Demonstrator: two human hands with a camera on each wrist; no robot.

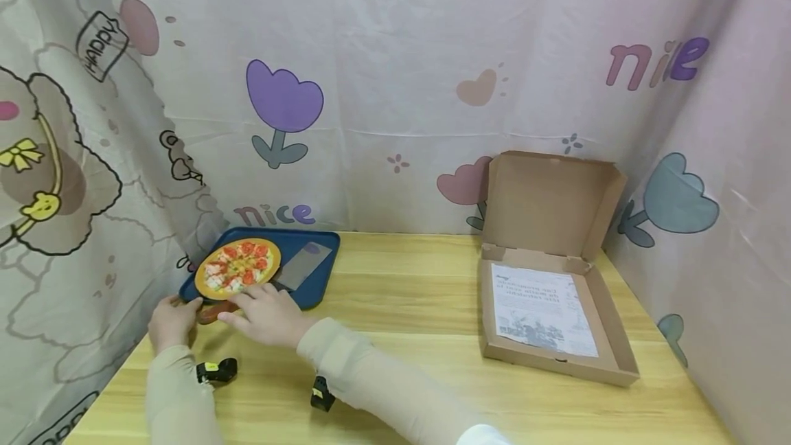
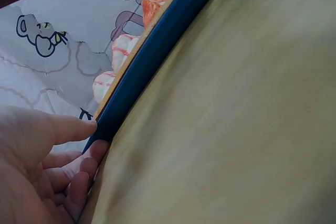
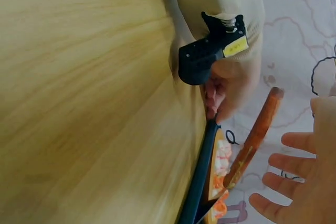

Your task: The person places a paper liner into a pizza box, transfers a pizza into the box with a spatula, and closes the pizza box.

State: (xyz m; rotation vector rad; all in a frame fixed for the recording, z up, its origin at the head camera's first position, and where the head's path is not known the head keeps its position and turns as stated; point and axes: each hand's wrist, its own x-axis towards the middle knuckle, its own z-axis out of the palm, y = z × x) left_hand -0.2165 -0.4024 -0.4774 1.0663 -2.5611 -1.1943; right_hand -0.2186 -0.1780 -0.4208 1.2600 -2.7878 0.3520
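Head view: a blue rectangular tray [image 1: 324, 280] sits left on the yellow wood-grained bench [image 1: 408, 294], carrying a round, red-topped pizza [image 1: 237, 268] and grey-bladed cleaver [image 1: 303, 267]. Left wrist: left grip [image 2: 50, 166] pinches the tray's rim! Right wrist: right grip [image 3: 296, 171] released, fingers spread near the cleaver's brown handle [image 3: 255, 136].

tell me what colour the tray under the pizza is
The tray is dark blue, clearest in the head view.
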